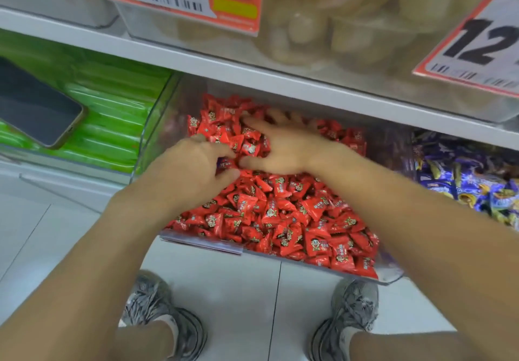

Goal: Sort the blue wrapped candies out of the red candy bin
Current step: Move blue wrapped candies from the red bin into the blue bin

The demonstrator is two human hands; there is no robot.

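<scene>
A clear plastic bin point(156, 133) on the lower shelf is heaped with red wrapped candies point(283, 214). Both my hands are in its back half. My left hand point(191, 167) has its fingers curled, and thumb and forefinger pinch a small blue-purple wrapped candy point(224, 162), most of it hidden by the fingers. My right hand point(280, 144) lies flat on the red heap just beyond, fingers spread and straight, its thumb close to my left fingertips.
A bin of blue and purple wrapped candies point(466, 178) stands right of the red bin. Left of it lie green packets point(112, 113) with a dark phone point(36, 108) on top. A white shelf point(252, 73) with price tags overhangs the bins. My shoes are on grey floor tiles below.
</scene>
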